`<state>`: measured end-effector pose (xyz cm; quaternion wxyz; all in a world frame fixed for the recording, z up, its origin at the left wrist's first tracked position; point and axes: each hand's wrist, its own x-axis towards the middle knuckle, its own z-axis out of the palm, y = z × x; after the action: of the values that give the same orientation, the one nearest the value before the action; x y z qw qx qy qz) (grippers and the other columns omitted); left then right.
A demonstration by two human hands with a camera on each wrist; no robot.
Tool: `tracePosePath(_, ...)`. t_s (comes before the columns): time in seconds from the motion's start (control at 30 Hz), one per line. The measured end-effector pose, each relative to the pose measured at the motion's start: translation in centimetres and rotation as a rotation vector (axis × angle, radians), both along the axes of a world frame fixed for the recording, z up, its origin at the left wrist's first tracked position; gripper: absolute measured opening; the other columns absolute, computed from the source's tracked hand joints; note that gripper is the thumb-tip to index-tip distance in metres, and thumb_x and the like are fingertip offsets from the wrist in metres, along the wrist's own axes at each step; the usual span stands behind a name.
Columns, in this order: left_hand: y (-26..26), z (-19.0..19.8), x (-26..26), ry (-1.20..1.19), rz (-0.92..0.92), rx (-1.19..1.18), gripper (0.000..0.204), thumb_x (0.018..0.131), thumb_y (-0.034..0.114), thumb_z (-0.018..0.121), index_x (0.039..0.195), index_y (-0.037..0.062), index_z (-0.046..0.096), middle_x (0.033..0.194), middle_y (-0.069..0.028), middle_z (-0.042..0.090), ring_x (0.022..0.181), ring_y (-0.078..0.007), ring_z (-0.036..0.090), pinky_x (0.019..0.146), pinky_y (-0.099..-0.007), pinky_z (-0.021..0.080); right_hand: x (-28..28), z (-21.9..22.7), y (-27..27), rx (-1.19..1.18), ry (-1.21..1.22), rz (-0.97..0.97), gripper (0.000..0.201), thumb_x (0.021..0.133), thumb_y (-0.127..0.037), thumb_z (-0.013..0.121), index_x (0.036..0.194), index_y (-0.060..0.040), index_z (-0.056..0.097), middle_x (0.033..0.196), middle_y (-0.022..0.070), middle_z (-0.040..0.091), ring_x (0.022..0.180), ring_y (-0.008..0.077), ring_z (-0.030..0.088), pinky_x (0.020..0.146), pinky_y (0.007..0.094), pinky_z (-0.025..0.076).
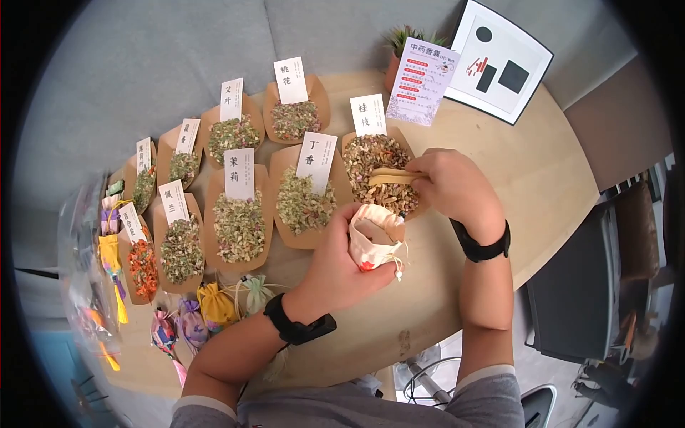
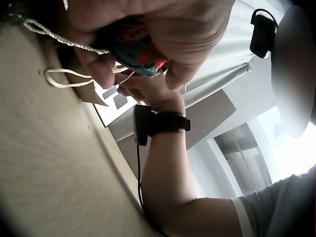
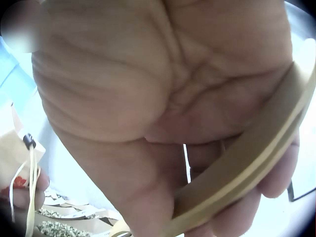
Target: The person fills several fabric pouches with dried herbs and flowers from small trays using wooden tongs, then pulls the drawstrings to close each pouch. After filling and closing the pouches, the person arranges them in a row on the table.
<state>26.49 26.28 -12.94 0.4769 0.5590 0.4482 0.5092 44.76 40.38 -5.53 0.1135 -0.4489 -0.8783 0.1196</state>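
Observation:
My left hand (image 1: 342,267) grips a small cream drawstring pouch (image 1: 372,246) with a red print, its mouth open upward; in the left wrist view, the pouch's underside (image 2: 143,59) shows blue and red between the fingers. My right hand (image 1: 457,187) pinches wooden tongs (image 1: 392,176) over the tray (image 1: 408,143) labelled 桂枝, their tips at the brown chopped pieces (image 1: 382,153). In the right wrist view, the tongs (image 3: 242,163) cross beneath the palm (image 3: 148,89). Whether the tips hold a piece cannot be told.
Several paper trays of dried herbs with label cards, among them 丁香 (image 1: 307,200) and 茉莉 (image 1: 239,221), stand left of my hands. Finished-looking pouches (image 1: 216,307) lie at the near left. A purple card (image 1: 421,82), a plant (image 1: 404,39) and a framed picture (image 1: 499,60) stand behind.

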Motion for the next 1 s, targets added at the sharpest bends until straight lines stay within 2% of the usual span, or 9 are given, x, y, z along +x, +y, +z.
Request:
tracePosePath(0.3, 0.0, 0.5, -0.1, -0.036, 0.011, -0.016, 0.084, 0.077, 0.001, 0.079, 0.144, -0.0008, 0.029, 0.125, -0.0086, 0.053, 0.111, -0.0148, 0.058, 0.093, -0.0346, 0.053, -0.5, -0.1, 0.1, 0.035, -0.058, 0.047, 0.012, 0.078, -0.007, 0.067, 0.088, -0.0059, 0.074, 0.087, 0.0145, 0.071, 0.085, 0.0369, 0.067, 0.073, 0.0467, 0.053)
tracePosePath(0.5, 0.1, 0.4, 0.0, 0.002, 0.017, -0.005, 0.083, 0.077, 0.002, 0.079, 0.144, -0.0003, 0.03, 0.125, -0.0085, 0.053, 0.111, -0.0147, 0.058, 0.093, -0.0345, 0.052, 0.7, 2.1, -0.8, 0.132, 0.087, 0.052, 0.016, 0.077, -0.007, 0.066, 0.09, -0.0047, 0.075, 0.089, 0.0168, 0.07, 0.083, 0.0384, 0.066, 0.073, 0.0471, 0.053)
tracePosePath(0.6, 0.0, 0.6, 0.0, -0.001, 0.022, -0.017, 0.084, 0.077, 0.002, 0.079, 0.144, -0.0007, 0.029, 0.126, -0.0088, 0.054, 0.112, -0.0152, 0.058, 0.094, -0.0348, 0.052, 1.4, 4.4, -2.1, 0.058, 0.168, 0.057, 0.02, 0.077, -0.003, 0.068, 0.095, -0.0026, 0.075, 0.089, 0.017, 0.07, 0.082, 0.0377, 0.066, 0.072, 0.0452, 0.053)
tracePosePath(0.67, 0.0, 0.7, 0.0, -0.008, 0.022, -0.025, 0.084, 0.077, 0.002, 0.08, 0.145, -0.0009, 0.029, 0.126, -0.009, 0.054, 0.112, -0.0154, 0.058, 0.094, -0.0349, 0.052, 2.2, 5.5, -3.3, -0.065, 0.382, 0.112, 0.026, 0.076, 0.003, 0.07, 0.101, -0.0008, 0.074, 0.088, 0.0167, 0.069, 0.081, 0.0364, 0.066, 0.07, 0.0427, 0.053)
tracePosePath(0.7, 0.0, 0.7, 0.0, -0.032, 0.023, -0.046, 0.085, 0.077, 0.002, 0.08, 0.145, -0.0013, 0.028, 0.126, -0.0092, 0.054, 0.113, -0.0155, 0.058, 0.094, -0.0349, 0.052, 2.2, 6.1, -4.0, -0.066, 0.382, 0.112, 0.026, 0.076, 0.003, 0.07, 0.101, -0.0008, 0.074, 0.088, 0.0167, 0.069, 0.081, 0.0364, 0.066, 0.07, 0.0427, 0.053)
tracePosePath(0.77, 0.0, 0.6, 0.0, -0.054, 0.024, -0.067, 0.085, 0.077, 0.002, 0.08, 0.145, -0.0016, 0.028, 0.127, -0.0094, 0.054, 0.113, -0.0157, 0.058, 0.094, -0.0349, 0.052, 2.2, 6.8, -4.9, -0.107, 0.375, 0.271, 0.031, 0.074, 0.007, 0.072, 0.105, 0.0004, 0.074, 0.086, 0.0164, 0.068, 0.08, 0.0353, 0.066, 0.069, 0.041, 0.052)
tracePosePath(0.9, 0.0, 0.4, 0.1, -0.032, 0.026, -0.01, 0.087, 0.077, 0.001, 0.08, 0.146, -0.0025, 0.027, 0.126, -0.01, 0.053, 0.112, -0.0158, 0.058, 0.093, -0.0347, 0.053, 2.3, 6.6, -4.5, -0.135, 0.328, 0.261, 0.029, 0.077, 0.004, 0.071, 0.105, 0.0003, 0.074, 0.088, 0.0173, 0.069, 0.08, 0.0356, 0.066, 0.07, 0.0406, 0.052)
tracePosePath(0.97, 0.0, 0.6, 0.1, -0.013, 0.022, -0.02, 0.088, 0.076, 0.001, 0.08, 0.146, -0.0028, 0.026, 0.126, -0.0101, 0.053, 0.111, -0.0158, 0.057, 0.093, -0.0349, 0.052, 2.2, 5.8, -3.2, -0.051, 0.225, 0.036, 0.025, 0.079, 0.0, 0.068, 0.103, 0.0001, 0.075, 0.088, 0.0197, 0.07, 0.081, 0.0366, 0.067, 0.071, 0.0423, 0.053)
tracePosePath(1.0, -0.1, 0.7, 0.1, -0.032, 0.026, -0.041, 0.088, 0.076, 0.001, 0.081, 0.145, -0.003, 0.027, 0.126, -0.0101, 0.053, 0.111, -0.0157, 0.057, 0.093, -0.0349, 0.052, 2.1, 4.9, -2.4, -0.05, 0.228, 0.028, 0.025, 0.079, 0.0, 0.068, 0.103, 0.0001, 0.075, 0.088, 0.0197, 0.07, 0.081, 0.0366, 0.067, 0.071, 0.0423, 0.053)
